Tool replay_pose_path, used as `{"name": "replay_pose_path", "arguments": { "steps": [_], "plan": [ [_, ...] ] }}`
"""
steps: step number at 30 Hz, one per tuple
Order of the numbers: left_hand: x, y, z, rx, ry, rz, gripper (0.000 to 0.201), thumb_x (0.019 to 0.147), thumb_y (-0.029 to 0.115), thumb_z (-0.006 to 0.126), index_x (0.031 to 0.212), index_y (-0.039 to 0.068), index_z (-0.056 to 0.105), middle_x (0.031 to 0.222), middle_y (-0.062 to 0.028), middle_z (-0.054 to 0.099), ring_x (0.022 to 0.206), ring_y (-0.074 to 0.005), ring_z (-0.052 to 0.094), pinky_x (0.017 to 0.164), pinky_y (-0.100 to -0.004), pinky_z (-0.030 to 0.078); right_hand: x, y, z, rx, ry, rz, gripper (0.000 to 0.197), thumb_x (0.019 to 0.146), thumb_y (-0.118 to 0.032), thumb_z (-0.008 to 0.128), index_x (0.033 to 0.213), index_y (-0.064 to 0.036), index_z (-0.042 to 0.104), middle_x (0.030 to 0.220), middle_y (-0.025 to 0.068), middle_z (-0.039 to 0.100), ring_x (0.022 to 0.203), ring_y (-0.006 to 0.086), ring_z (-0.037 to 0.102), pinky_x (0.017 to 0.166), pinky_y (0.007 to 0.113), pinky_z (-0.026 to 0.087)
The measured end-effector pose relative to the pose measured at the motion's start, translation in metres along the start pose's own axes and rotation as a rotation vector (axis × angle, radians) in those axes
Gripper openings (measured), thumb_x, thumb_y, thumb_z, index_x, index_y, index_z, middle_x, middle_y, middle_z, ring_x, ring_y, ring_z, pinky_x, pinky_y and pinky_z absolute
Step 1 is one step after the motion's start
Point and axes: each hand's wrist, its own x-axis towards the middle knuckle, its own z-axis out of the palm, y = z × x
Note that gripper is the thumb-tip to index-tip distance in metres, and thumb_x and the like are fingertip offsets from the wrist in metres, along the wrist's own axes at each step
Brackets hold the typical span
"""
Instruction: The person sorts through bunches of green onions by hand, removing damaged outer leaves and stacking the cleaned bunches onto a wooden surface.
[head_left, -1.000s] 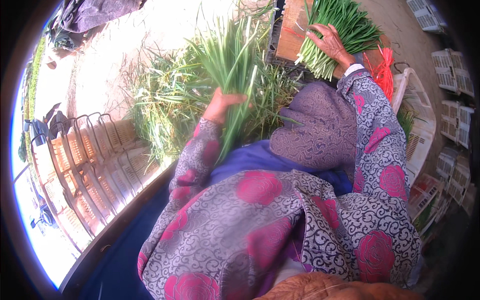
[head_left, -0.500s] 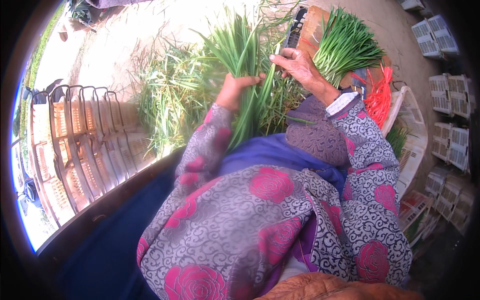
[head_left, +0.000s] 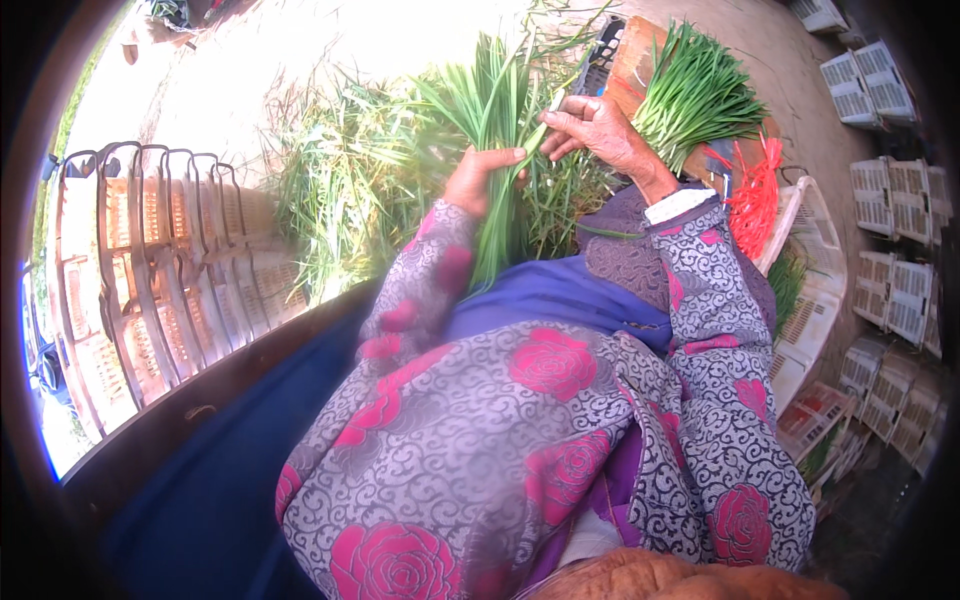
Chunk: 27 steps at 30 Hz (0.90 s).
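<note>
My left hand (head_left: 478, 180) is closed around a loose bunch of long green chives (head_left: 490, 95), its thumb across the stems. The bunch stands upright over my lap, with leaves showing above and below the fist. Just right of it, my right hand (head_left: 610, 138) pinches a pale chive stalk (head_left: 548, 115) between thumb and fingers, beside the bunch. Its fingertips are partly hidden. Beyond my right wrist, a thick sheaf of chives (head_left: 700, 95) with pale stem ends toward me lies on a wooden board (head_left: 630, 68).
Loose leaves (head_left: 345, 185) are heaped on the ground ahead and left. Red strips (head_left: 757, 200) hang by the board, near a white plastic crate (head_left: 815, 235) with greens. Crates with metal handles (head_left: 170, 270) stand at left; several white crates (head_left: 885, 195) line the right side.
The bunch in my left hand has dropped slightly, and my left thumb now lies nearer the pale stalk. My right hand stays close by, its lower fingers more extended. The whole view has shifted slightly.
</note>
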Motion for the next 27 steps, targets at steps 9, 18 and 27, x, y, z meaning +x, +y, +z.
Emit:
{"name": "replay_pose_path", "arguments": {
  "steps": [9,18,27],
  "plan": [
    [0.003,-0.009,-0.010,-0.323,-0.331,-0.105,0.031,0.088,0.009,0.066,0.115,-0.004,0.059,0.085,-0.0053,0.056,0.068,-0.0126,0.051,0.060,-0.0269,0.044,-0.009,-0.018,-0.001,0.045,-0.181,-0.049,0.030,0.099,-0.022,0.062,0.106,0.0069,0.066,0.097,0.0139,0.071,0.088,0.0245,0.073,0.075,0.032,0.063],
    [0.000,-0.011,-0.021,-0.333,-0.395,-0.040,0.039,0.088,0.011,0.066,0.122,-0.003,0.054,0.086,-0.0031,0.054,0.066,-0.0116,0.047,0.060,-0.0269,0.043,-0.002,-0.002,-0.007,-0.365,0.301,-0.074,0.025,0.100,-0.022,0.061,0.106,0.0008,0.069,0.083,0.0080,0.072,0.072,0.0144,0.070,0.062,0.026,0.055],
    [0.000,0.003,-0.024,0.031,-0.042,0.089,0.022,0.089,0.013,0.068,0.101,-0.004,0.064,0.075,-0.0095,0.062,0.065,-0.0178,0.057,0.063,-0.0312,0.048,-0.012,0.040,-0.029,-0.884,0.020,-0.454,0.025,0.088,-0.024,0.066,0.105,-0.0078,0.073,0.113,0.0178,0.066,0.103,0.0230,0.064,0.088,0.033,0.049]
  ]
}}
